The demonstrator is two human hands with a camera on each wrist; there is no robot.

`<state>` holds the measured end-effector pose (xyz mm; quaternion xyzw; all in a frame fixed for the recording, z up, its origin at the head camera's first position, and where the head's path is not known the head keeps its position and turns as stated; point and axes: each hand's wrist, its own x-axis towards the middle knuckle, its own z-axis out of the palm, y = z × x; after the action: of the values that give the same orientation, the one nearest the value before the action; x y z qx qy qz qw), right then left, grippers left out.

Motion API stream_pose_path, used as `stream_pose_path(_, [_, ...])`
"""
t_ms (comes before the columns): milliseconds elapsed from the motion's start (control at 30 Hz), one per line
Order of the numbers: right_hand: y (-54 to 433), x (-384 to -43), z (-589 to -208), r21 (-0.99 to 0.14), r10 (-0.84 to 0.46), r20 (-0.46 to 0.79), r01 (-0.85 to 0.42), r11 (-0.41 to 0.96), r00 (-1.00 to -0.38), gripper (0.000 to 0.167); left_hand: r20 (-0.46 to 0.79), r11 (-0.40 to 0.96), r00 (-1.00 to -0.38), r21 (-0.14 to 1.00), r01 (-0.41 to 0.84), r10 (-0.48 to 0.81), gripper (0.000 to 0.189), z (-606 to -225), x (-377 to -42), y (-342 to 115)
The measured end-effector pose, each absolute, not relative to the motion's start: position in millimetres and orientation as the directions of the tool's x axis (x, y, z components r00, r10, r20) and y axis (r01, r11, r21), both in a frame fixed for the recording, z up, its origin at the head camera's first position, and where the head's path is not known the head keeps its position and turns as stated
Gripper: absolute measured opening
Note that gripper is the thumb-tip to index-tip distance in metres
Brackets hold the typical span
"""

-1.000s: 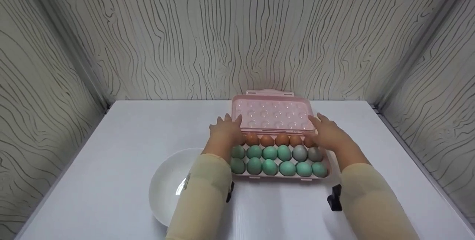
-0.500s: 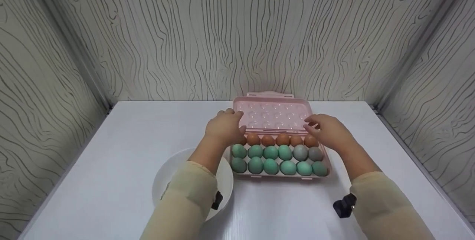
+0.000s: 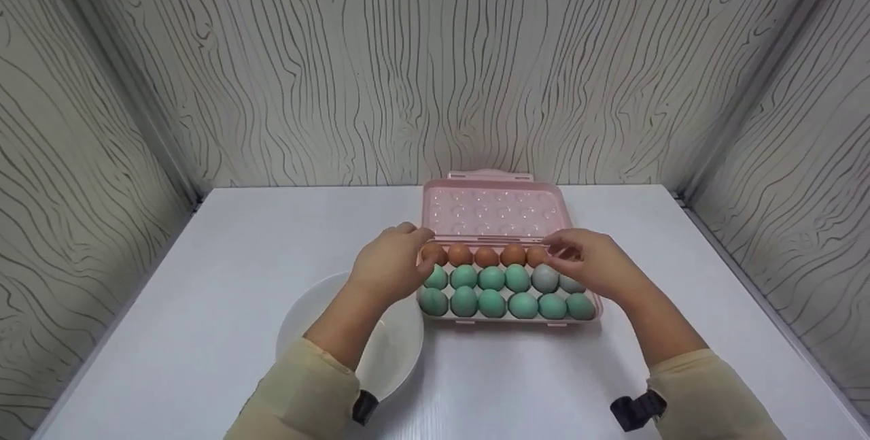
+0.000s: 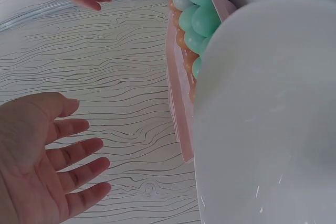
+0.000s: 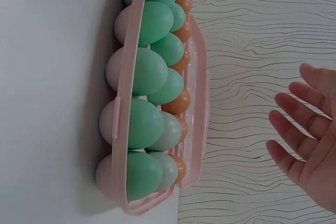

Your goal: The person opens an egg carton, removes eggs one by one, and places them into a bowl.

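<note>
A pink plastic egg carton [image 3: 503, 320] lies opened out, its dimpled lid [image 3: 496, 209] tipped back toward the wall. Brown eggs [image 3: 486, 256] fill the back row; green eggs [image 3: 491, 303] and a few greyish ones [image 3: 545, 279] fill the two front rows. My left hand [image 3: 387, 264] is over the carton's left end, fingertips overlapping the leftmost brown egg. Over the right end, my right hand [image 3: 597, 264] hides the last brown egg. In the wrist views, the left palm [image 4: 31, 156] and right palm [image 5: 320, 156] show loosely spread fingers, holding nothing.
A large white bowl [image 3: 401, 351] stands at the carton's left, partly beneath my left forearm. Wood-grain panels [image 3: 435, 73] enclose the white table [image 3: 258, 243] at the back and sides. Dark wrist cameras [image 3: 636, 411] sit by the sleeves.
Both hands have come down and nearer over the carton's ends, and their fingers are more bent than before. The right hand now covers the last brown egg. The eggs keep their places.
</note>
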<state>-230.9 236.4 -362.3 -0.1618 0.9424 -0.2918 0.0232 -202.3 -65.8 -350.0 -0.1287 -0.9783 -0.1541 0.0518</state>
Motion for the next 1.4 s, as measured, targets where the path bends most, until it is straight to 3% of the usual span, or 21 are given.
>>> stream_pose_path(300, [239, -226, -368, -0.572, -0.309, 0.024, -0.266, 0.776, -0.951, 0.037, 0.093, 0.915, -0.975, 0.336, 0.223, 0.204, 0.041, -351, -189, -75])
stream_pose_path(733, [251, -229, -378, -0.595, -0.311, -0.037, -0.229, 0.77, -0.95, 0.04, 0.062, 0.786, -0.993, 0.607, 0.116, 0.099, 0.04, -371, -170, -56])
stream_pose_path(933, [257, -235, -389, -0.598, -0.29, -0.069, -0.193, 0.778, -0.955, 0.037, 0.065, 0.778, -0.993, 0.617, 0.118, 0.099, 0.036, -383, -166, -50])
stream_pose_path(1400, [269, -241, -429, -0.462, -0.188, -0.139, -0.104, 0.881, -0.972, 0.036, 0.049, 0.738, -0.995, 0.668, 0.093, 0.082, 0.037, -391, -164, -56])
